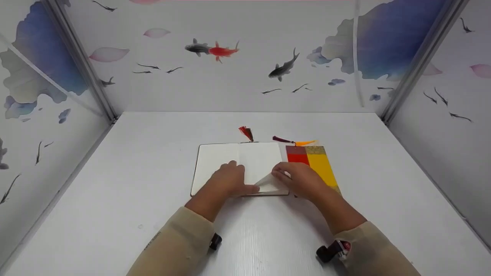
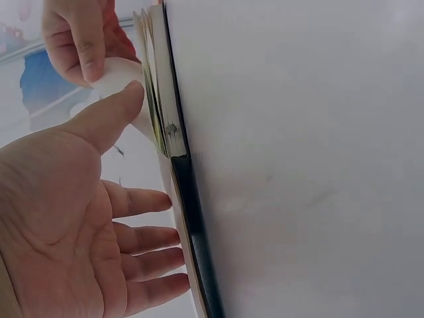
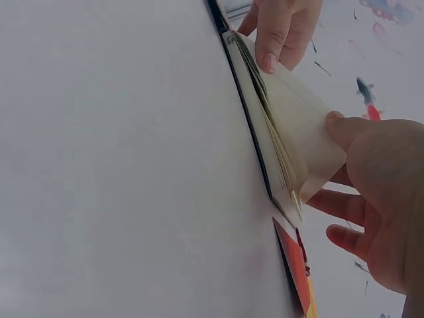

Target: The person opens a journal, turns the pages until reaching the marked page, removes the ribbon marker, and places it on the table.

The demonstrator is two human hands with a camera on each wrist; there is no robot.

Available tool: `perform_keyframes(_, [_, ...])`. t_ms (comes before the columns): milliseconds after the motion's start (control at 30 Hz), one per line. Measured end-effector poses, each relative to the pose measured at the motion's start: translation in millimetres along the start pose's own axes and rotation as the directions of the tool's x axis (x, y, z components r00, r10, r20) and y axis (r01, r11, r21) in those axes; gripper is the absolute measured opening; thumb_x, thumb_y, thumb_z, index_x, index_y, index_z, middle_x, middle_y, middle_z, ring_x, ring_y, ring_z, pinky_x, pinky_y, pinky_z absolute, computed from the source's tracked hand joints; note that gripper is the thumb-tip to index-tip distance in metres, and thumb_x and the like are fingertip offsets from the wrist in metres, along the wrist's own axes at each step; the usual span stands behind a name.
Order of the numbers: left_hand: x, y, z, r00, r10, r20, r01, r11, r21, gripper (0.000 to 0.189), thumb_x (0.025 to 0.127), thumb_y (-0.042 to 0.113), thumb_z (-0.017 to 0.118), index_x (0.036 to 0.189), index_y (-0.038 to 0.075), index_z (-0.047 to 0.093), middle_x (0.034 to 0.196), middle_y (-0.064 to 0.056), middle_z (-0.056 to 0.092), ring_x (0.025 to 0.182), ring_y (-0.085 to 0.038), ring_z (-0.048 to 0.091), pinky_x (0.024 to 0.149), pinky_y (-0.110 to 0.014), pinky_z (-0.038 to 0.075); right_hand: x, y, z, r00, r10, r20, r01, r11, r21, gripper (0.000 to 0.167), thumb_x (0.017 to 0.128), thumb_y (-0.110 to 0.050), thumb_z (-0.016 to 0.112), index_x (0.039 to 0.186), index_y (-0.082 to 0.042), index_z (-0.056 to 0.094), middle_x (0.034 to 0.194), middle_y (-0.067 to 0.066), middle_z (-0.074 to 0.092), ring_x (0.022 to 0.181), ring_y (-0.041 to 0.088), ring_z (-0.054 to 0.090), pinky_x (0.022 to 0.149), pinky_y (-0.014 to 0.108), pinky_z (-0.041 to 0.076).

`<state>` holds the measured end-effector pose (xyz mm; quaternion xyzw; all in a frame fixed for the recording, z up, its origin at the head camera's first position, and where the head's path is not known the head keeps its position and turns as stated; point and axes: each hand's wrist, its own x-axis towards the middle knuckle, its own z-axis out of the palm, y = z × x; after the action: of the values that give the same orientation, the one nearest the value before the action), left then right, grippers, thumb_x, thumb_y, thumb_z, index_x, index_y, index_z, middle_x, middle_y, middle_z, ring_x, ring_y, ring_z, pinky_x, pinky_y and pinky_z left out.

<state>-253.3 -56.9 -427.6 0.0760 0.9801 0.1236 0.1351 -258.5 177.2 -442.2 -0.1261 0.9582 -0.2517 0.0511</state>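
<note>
An open notebook (image 1: 216, 155) with blank cream pages and a dark cover lies on the white table (image 1: 245, 237). My left hand (image 1: 228, 180) rests on it, fingers extended over the left page and thumb pressing near the lower edge of the right page. My right hand (image 1: 301, 180) pinches the lower right corner of a page (image 3: 305, 126) between thumb and fingers. That page is lifted and bends up from the stack, as the right wrist view shows. A red and dark tassel (image 1: 246, 133) sticks out beyond the notebook's top edge.
Right of the notebook lie a red bookmark (image 1: 297, 158) and a yellow bookmark (image 1: 321, 168), side by side. Their dark tassel (image 1: 283, 139) and orange tassel (image 1: 305, 143) point toward the back. Fish-patterned panels (image 1: 238, 84) enclose the table's back and sides.
</note>
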Motion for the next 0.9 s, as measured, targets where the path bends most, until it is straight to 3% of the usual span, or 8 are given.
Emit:
perform_keyframes(100, [0.3,-1.2,-1.3,1.000,0.015,-0.007,-0.015,1.000,-0.001,0.080,0.095,0.062,0.071,0.148,0.004,0.059,0.148,-0.018,0.058,0.134,-0.034,0.057,0.115,-0.053,0.051,-0.4,-1.1,-2.9,0.997,-0.035,-0.068,0.037,0.999,0.032,0.033,0.105,-0.044,0.068,0.137,-0.036,0.071,0.140,-0.007,0.072,0.133,0.021,0.066,0.117,0.050,0.053])
perform_keyframes(233, [2.7,-3.5,-1.6,0.999,0.018,-0.027,-0.019,0.999,-0.026,0.080,0.097,0.058,0.070,0.157,0.008,0.051,0.152,-0.017,0.057,0.138,-0.035,0.057,0.117,-0.054,0.050,0.1,-0.1,-5.0,0.994,-0.017,-0.111,0.023,0.998,0.052,0.059,0.102,-0.044,0.072,0.158,-0.039,0.051,0.163,-0.003,0.055,0.152,0.027,0.052,0.122,0.056,0.046])
perform_keyframes(367, [5.3,-5.2,-1.3,0.997,0.019,-0.075,-0.024,0.997,-0.074,0.092,0.097,0.054,0.073,0.169,0.014,0.032,0.164,-0.015,0.050,0.149,-0.035,0.053,0.121,-0.056,0.047,2.4,1.6,-2.9,0.997,0.027,-0.068,-0.024,0.999,0.044,0.087,0.097,-0.045,0.079,0.169,-0.039,0.030,0.174,-0.001,0.038,0.159,0.031,0.042,0.123,0.059,0.043])
perform_keyframes(567, [6.2,-7.5,-1.9,0.987,0.047,-0.155,-0.060,0.994,-0.086,0.105,0.096,0.048,0.078,0.174,0.021,0.013,0.177,-0.013,0.029,0.161,-0.036,0.037,0.125,-0.059,0.042,4.6,5.0,4.2,0.999,0.040,-0.018,-0.041,0.999,-0.034,0.109,0.090,-0.049,0.085,0.173,-0.036,0.015,0.180,-0.003,0.026,0.165,0.029,0.033,0.125,0.055,0.041])
perform_keyframes(733, [5.1,-10.3,-2.9,0.962,0.103,-0.255,-0.106,0.994,0.002,0.116,0.094,0.045,0.082,0.175,0.025,0.000,0.182,-0.013,0.011,0.167,-0.037,0.024,0.129,-0.056,0.037,5.0,6.9,7.7,1.000,0.009,0.022,-0.006,0.990,-0.138,0.112,0.090,-0.054,0.083,0.174,-0.033,0.012,0.183,-0.005,0.013,0.170,0.027,0.016,0.131,0.059,0.029])
perform_keyframes(900, [3.5,-11.4,-5.6,0.946,0.151,-0.288,-0.132,0.988,0.083,0.116,0.094,0.043,0.082,0.174,0.031,0.000,0.183,-0.009,-0.003,0.170,-0.036,0.010,0.134,-0.057,0.027,5.0,8.9,10.2,0.993,-0.041,0.112,0.066,0.971,-0.228,0.099,0.095,-0.054,0.077,0.173,-0.033,0.020,0.183,-0.006,0.010,0.171,0.027,0.009,0.134,0.063,0.016])
